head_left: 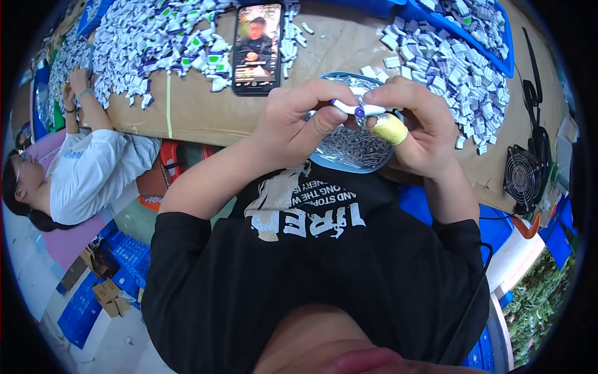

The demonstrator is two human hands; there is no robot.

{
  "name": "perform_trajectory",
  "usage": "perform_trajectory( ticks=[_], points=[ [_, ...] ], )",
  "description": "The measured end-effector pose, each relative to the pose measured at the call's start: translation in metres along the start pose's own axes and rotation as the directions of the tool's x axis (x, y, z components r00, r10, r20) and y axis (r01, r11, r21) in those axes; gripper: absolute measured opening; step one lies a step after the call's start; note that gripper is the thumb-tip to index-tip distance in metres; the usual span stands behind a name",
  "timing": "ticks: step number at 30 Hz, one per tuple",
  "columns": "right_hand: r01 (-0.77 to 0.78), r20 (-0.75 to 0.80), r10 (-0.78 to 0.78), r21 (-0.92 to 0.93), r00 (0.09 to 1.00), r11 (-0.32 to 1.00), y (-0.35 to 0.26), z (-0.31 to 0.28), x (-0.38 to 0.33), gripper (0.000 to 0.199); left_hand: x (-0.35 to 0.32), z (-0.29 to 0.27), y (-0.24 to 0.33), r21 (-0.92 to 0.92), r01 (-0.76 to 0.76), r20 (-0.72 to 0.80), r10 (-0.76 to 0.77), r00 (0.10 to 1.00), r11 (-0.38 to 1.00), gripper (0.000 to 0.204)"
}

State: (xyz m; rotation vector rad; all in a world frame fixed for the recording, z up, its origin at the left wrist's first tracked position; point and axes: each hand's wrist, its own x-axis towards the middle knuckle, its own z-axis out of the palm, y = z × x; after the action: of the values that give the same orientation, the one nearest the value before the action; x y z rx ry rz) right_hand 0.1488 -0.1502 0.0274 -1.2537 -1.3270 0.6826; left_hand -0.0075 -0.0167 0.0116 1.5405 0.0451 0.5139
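Between my two hands is a small white and purple plastic part [360, 111], pinched from both sides. My left hand [302, 118] grips its left end between thumb and forefinger. At its right end, the thumb and fingers of my right hand [417, 118] close on it; one digit wears a yellow wrap [390, 129]. Right below the hands stands a light blue tub [352, 167] filled with thin metal pins [352, 148]. Whether a pin sits in the part is too small to tell.
White and purple parts [445, 78] lie heaped at the right, near a blue bin [507, 53]. Another heap [156, 47], with green pieces, covers the far left. A phone [257, 50] stands beyond my hands. Scissors [531, 93] and a black fan [522, 177] lie right. A co-worker [84, 168] sits left.
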Motion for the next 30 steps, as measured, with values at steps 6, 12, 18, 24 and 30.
perform_trajectory(
  ticks=[6, 12, 18, 24, 30],
  points=[
    [0.269, 0.035, -0.268, -0.216, 0.963, 0.939, 0.009, -0.028, -0.007, 0.032, 0.016, 0.015, -0.009, -0.103, 0.083, 0.085, -0.074, 0.994, 0.991, 0.016],
    [0.295, 0.059, -0.289, -0.128, 0.955, 0.947, 0.019, -0.033, -0.011, 0.029, 0.017, 0.015, -0.008, 0.058, 0.096, 0.125, -0.103, 0.987, 0.994, 0.013],
    [0.087, -0.038, -0.135, -0.588, 0.99, 0.804, 0.021, 0.002, -0.019, 0.039, 0.007, 0.021, -0.011, -0.041, 0.394, -0.019, -0.395, 0.919, 0.918, 0.018],
    [0.142, -0.021, -0.205, -0.653, 0.978, 0.744, 0.015, 0.011, -0.024, 0.033, -0.002, 0.033, -0.005, -0.391, 0.513, -0.01, -0.56, 0.828, 0.765, 0.023],
    [0.165, 0.0, -0.206, -0.598, 0.979, 0.784, 0.021, 0.025, -0.028, 0.034, -0.014, 0.033, -0.002, -0.578, 0.578, 0.034, -0.691, 0.722, 0.576, 0.021]
  ],
)
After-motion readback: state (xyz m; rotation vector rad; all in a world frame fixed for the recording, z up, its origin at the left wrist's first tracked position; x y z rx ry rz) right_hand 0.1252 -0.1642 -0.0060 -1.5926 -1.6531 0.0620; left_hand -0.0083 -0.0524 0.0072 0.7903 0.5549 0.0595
